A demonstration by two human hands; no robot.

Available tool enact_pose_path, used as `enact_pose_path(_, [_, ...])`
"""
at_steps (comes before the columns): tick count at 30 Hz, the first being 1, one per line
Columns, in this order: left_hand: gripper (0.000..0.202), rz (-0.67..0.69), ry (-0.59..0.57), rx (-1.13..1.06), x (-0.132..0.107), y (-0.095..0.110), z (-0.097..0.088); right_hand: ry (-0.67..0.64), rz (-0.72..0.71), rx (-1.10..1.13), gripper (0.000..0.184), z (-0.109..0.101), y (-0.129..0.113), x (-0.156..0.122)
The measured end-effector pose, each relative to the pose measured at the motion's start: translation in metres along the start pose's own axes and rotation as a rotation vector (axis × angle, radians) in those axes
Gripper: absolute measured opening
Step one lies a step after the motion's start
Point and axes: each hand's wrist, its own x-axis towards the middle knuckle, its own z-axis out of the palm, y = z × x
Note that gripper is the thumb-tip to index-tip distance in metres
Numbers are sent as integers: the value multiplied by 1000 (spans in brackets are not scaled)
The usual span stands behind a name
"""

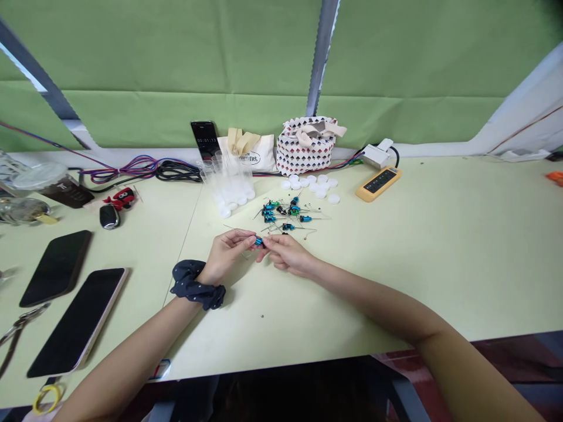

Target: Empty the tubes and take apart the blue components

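A small blue and black cylinder-shaped part (258, 241) is pinched between my two hands, low over the table. My left hand (226, 253), with a dark dotted scrunchie (193, 283) at the wrist, grips one end; a thin wire shows by its fingers. The fingers of my right hand (288, 255) close on the other, black end. Just beyond lies a loose pile of similar blue parts (269, 218), some green (294, 211), with thin wires sticking out. Behind them are several white round caps (321, 191) and clear tubes (226, 181).
A yellow power strip (379, 184) and a patterned pouch (305, 146) stand at the back. A phone showing a timer (204, 140) leans there beside a cloth bag (264, 153). On the left lie two phones (79, 322), a car key (109, 216), coiled cables (178, 171) and a drink cup (65, 189).
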Motion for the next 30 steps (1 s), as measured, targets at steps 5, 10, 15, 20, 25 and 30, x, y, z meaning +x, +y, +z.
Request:
enact_pose_path(5, [26, -1, 29, -2, 1, -2, -2, 63, -12, -11, 46, 1, 1, 0])
enact_pose_path(10, [29, 2, 24, -27, 3, -5, -2, 72, -79, -8, 44, -1, 0, 1])
enact_pose_path(15, [25, 0, 26, -32, 2, -5, -2, 47, 19, 0, 38, 0, -2, 0])
enact_pose_path(20, [27, -6, 31, -38, 2, -4, -2, 87, -78, 3, 49, -1, -1, 2])
enact_pose_path(25, [28, 9, 38, -21, 2, -4, -2, 25, 45, -3, 39, -2, -1, 4])
enact_pose_path(30, [27, 3, 43, -23, 2, -5, -2, 69, -20, -11, 47, -3, 0, 4])
